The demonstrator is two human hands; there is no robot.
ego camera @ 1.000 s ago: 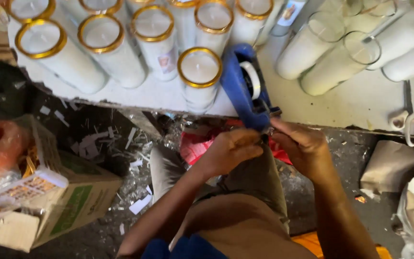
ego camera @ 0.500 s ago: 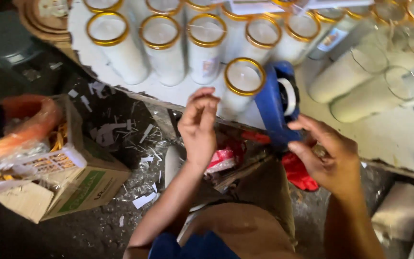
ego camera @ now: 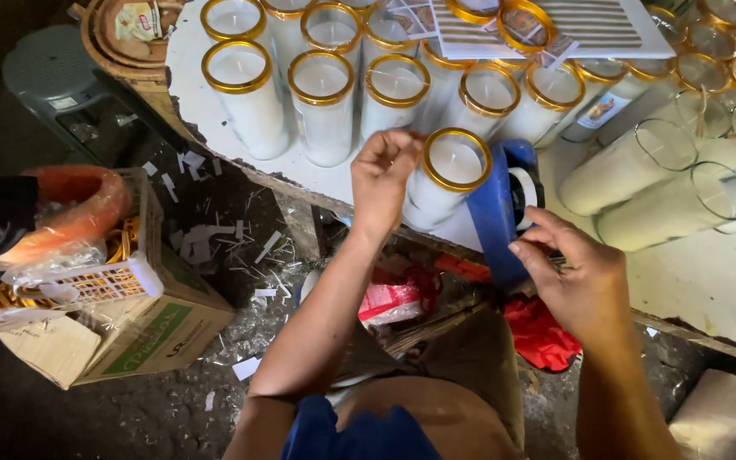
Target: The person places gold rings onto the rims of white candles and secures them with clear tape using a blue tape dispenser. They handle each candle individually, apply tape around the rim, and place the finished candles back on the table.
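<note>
While the left hand (ego camera: 385, 175) is pinching the gold-rimmed candle jar (ego camera: 446, 175), the right hand (ego camera: 574, 277), at four o'clock, is gripping the blue tape dispenser (ego camera: 497, 213). Standing near the table edge (ego camera: 317, 189), the jar is risking a tumble.

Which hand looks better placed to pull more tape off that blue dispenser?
The right hand, probably. Its fingers already rest on the blue tape dispenser at the table edge. The left hand is busy on the side of the gold-rimmed candle jar beside it.

The left hand (ego camera: 382, 179) hides part of the candle glass (ego camera: 443, 177).
</note>
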